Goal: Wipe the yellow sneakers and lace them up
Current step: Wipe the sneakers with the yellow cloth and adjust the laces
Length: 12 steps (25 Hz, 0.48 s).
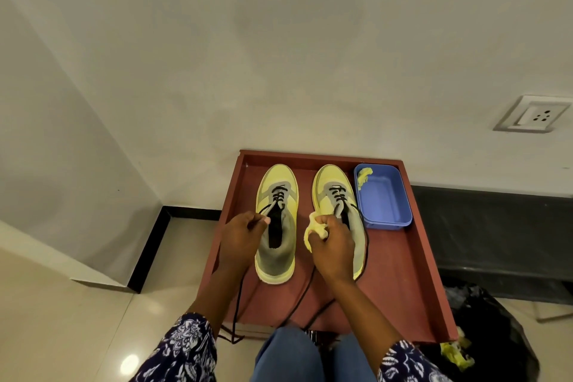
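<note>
Two yellow and grey sneakers stand side by side, toes away from me, on a red-brown tray [403, 263]. My left hand [240, 240] pinches a black lace [238, 298] beside the left sneaker [280, 192]; the lace trails down past the tray's front edge to the floor. My right hand [333, 250] is closed on a crumpled yellow cloth [311, 228] and rests against the inner side of the right sneaker [330, 183], hiding part of it. Both sneakers are partly laced near the toes, and loose black lace ends lie on the tray.
A blue plastic tub [384, 198] with a yellow scrap inside sits at the tray's back right. A black bag [490, 319] with yellow scraps lies on the floor to the right. White walls, a wall socket [533, 115] and my blue-jeaned knees [288, 357] surround the tray.
</note>
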Motion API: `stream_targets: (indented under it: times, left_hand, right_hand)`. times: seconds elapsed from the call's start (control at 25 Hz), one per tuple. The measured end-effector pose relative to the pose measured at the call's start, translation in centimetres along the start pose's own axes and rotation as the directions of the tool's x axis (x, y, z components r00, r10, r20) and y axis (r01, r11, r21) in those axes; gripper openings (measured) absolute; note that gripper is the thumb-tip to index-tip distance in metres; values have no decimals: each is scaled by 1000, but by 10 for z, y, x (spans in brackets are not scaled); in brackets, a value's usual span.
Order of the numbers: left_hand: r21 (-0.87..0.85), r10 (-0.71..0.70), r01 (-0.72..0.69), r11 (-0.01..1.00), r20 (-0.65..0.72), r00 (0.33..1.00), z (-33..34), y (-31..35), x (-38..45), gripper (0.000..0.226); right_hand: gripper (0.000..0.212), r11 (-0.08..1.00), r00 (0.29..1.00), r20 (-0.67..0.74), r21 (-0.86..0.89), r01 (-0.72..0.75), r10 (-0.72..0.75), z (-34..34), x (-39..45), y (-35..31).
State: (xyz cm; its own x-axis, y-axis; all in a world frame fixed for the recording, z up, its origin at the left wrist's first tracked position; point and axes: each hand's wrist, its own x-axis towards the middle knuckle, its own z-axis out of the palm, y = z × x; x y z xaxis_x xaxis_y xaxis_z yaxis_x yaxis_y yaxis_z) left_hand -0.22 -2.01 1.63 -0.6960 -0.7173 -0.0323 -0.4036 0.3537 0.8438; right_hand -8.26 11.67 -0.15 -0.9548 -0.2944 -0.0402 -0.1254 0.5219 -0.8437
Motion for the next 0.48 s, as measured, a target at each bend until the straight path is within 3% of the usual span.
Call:
stream_targets:
  times: [0.08,0.2,0.48]
  left_hand:
    - [25,71,-75,997,151,986,-3,-7,-3,15]
    - [57,147,-181,982,380,913,-6,-20,-9,15]
    - [-14,202,-210,978,345,916,2,-43,-14,25]
  right_hand:
    - [30,999,1000,7,-46,-27,27,7,-8,4]
    - [31,995,998,9,-84,-55,56,17,-19,4]
    - [35,996,996,37,9,-85,85,49,-59,-3]
